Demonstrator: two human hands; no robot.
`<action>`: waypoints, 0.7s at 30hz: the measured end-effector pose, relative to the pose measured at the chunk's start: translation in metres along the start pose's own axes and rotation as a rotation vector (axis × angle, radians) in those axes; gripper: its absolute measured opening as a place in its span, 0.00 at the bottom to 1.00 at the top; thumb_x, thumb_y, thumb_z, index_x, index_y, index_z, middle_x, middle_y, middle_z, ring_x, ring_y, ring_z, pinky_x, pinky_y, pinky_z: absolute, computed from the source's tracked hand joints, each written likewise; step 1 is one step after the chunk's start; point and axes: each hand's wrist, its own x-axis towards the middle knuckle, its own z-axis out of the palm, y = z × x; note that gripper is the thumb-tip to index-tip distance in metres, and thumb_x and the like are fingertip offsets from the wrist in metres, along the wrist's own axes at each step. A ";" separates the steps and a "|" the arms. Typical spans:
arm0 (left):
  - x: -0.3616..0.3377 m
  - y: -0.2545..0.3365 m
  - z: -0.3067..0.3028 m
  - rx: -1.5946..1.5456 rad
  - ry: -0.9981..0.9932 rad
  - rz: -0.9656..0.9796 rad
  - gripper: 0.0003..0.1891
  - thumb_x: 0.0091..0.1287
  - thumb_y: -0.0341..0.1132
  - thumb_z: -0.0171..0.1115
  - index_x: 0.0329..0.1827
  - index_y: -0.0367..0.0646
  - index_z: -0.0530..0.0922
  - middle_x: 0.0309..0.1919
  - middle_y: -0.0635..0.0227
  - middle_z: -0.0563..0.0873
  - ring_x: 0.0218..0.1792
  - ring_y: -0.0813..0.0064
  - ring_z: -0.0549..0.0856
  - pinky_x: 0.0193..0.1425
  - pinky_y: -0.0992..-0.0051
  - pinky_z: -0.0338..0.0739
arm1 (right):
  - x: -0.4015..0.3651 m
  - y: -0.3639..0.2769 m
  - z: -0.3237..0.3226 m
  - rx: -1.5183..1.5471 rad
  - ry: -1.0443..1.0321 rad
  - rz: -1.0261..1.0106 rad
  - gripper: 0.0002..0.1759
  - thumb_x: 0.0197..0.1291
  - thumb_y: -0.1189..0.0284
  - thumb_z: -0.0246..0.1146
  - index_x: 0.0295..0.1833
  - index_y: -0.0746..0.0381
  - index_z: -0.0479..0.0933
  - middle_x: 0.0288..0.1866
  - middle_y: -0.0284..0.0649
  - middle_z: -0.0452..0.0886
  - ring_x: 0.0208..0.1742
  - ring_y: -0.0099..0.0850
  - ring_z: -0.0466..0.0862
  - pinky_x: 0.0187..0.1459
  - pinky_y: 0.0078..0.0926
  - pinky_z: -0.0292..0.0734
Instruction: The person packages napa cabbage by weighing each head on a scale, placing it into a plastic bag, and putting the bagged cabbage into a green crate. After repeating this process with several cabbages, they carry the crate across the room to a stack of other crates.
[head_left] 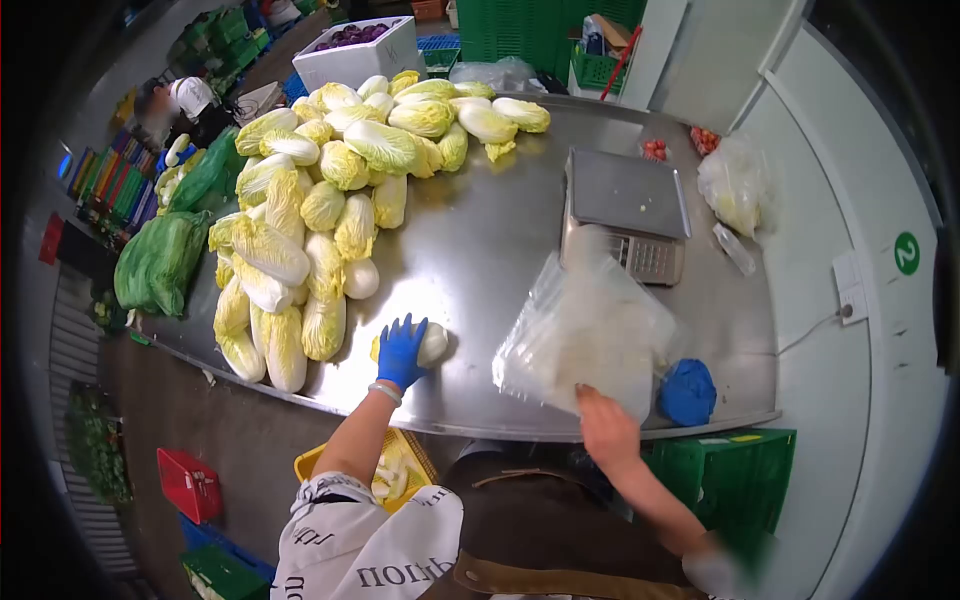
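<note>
My left hand, in a blue glove, rests on a small napa cabbage lying on the steel table and grips it. My bare right hand holds the lower edge of a clear plastic bag, lifted and blurred above a stack of such bags near the table's front edge. A large heap of napa cabbages covers the left and far part of the table.
A digital scale stands behind the bags. A crumpled blue glove lies at the front right. Bagged produce sits by the right wall. A yellow crate and a green crate stand below the table. Another person works far left.
</note>
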 end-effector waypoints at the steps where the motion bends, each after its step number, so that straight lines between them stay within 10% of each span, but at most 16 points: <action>1: 0.013 -0.009 0.005 -0.047 -0.085 0.011 0.52 0.41 0.47 0.77 0.73 0.55 0.59 0.67 0.53 0.68 0.67 0.50 0.69 0.69 0.57 0.64 | 0.001 -0.003 0.025 -0.041 -0.224 0.065 0.29 0.53 0.66 0.66 0.61 0.62 0.72 0.59 0.45 0.76 0.54 0.41 0.79 0.45 0.35 0.80; 4: 0.045 -0.031 0.013 -0.481 -0.192 -0.167 0.51 0.41 0.50 0.77 0.71 0.49 0.63 0.56 0.50 0.78 0.58 0.51 0.78 0.62 0.61 0.73 | 0.010 -0.016 0.052 0.257 -0.544 0.098 0.43 0.53 0.59 0.69 0.71 0.60 0.59 0.71 0.50 0.62 0.68 0.48 0.67 0.64 0.41 0.69; 9: 0.077 0.015 -0.037 -1.859 -0.172 -0.197 0.36 0.55 0.36 0.73 0.66 0.38 0.66 0.52 0.63 0.80 0.55 0.68 0.79 0.62 0.67 0.74 | 0.088 -0.041 0.058 0.632 -0.251 0.279 0.52 0.48 0.59 0.74 0.73 0.63 0.54 0.70 0.53 0.62 0.70 0.50 0.64 0.68 0.41 0.63; 13: 0.092 0.097 -0.106 -2.153 -0.131 -0.093 0.37 0.64 0.38 0.66 0.73 0.38 0.59 0.66 0.59 0.70 0.66 0.68 0.70 0.71 0.67 0.65 | 0.171 -0.026 0.071 0.919 -0.009 0.363 0.57 0.42 0.66 0.77 0.74 0.63 0.50 0.67 0.53 0.65 0.69 0.43 0.67 0.68 0.38 0.64; 15: 0.115 0.097 -0.123 -1.995 0.017 0.303 0.41 0.66 0.40 0.65 0.77 0.40 0.51 0.70 0.60 0.65 0.68 0.69 0.66 0.72 0.68 0.61 | 0.201 0.010 0.065 1.185 0.141 0.487 0.53 0.41 0.73 0.75 0.73 0.63 0.53 0.64 0.50 0.68 0.65 0.41 0.71 0.66 0.37 0.65; 16: 0.131 0.074 -0.125 -1.837 -0.068 0.271 0.44 0.65 0.40 0.66 0.78 0.42 0.49 0.70 0.61 0.65 0.68 0.69 0.65 0.72 0.70 0.61 | 0.214 0.035 0.061 1.120 0.170 0.492 0.52 0.40 0.73 0.74 0.72 0.63 0.55 0.63 0.49 0.69 0.64 0.41 0.72 0.65 0.37 0.66; 21: 0.232 -0.128 -0.150 -0.777 0.734 -0.171 0.34 0.59 0.40 0.69 0.66 0.36 0.68 0.62 0.51 0.75 0.63 0.56 0.74 0.68 0.63 0.66 | 0.260 0.181 0.062 0.361 0.292 0.385 0.44 0.38 0.76 0.71 0.67 0.62 0.65 0.59 0.48 0.73 0.61 0.44 0.75 0.63 0.38 0.69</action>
